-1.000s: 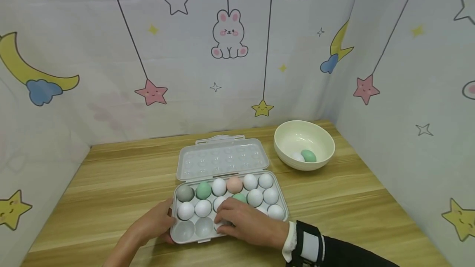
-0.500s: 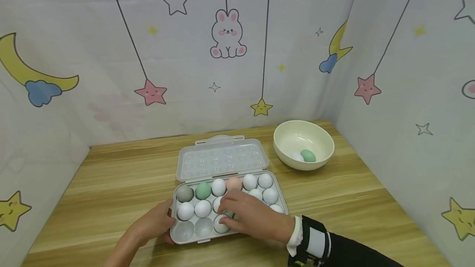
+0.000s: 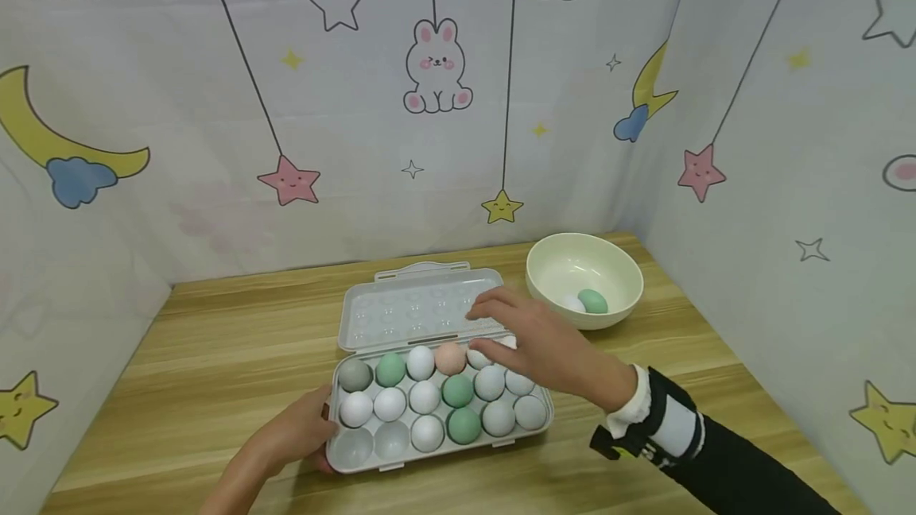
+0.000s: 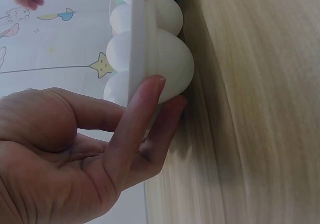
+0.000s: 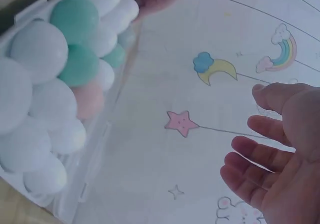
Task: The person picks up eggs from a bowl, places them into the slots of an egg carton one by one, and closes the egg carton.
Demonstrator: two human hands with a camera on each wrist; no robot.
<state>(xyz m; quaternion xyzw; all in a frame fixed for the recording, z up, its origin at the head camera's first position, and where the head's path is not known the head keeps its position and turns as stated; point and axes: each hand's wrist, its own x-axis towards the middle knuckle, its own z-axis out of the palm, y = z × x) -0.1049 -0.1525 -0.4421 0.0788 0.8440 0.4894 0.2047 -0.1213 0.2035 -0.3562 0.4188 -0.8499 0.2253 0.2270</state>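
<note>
On the wooden table stands a pale plastic egg carton (image 3: 392, 440), its lid (image 3: 386, 315) folded back toward the wall. White, green, one peach egg (image 3: 450, 358) and one grey egg (image 3: 355, 375) fill most cups; two bare cups show at the front left. My left hand (image 3: 295, 431) grips the carton's left end, its thumb and fingers against the edge in the left wrist view. Above the back right of the carton hovers my right hand (image 3: 551, 346), fingers loosely spread and holding nothing. A white egg (image 3: 426, 433) sits beside the bare cups.
A cream bowl (image 3: 561, 257) stands at the back right, with a green egg (image 3: 593, 301) and a white egg (image 3: 572, 303) inside. Patterned cloth (image 3: 358, 118) walls off the table's back and sides.
My right hand has let go of the white egg in the front row and risen to the right and back, uncovering the green eggs. My left hand keeps its place on the carton.
</note>
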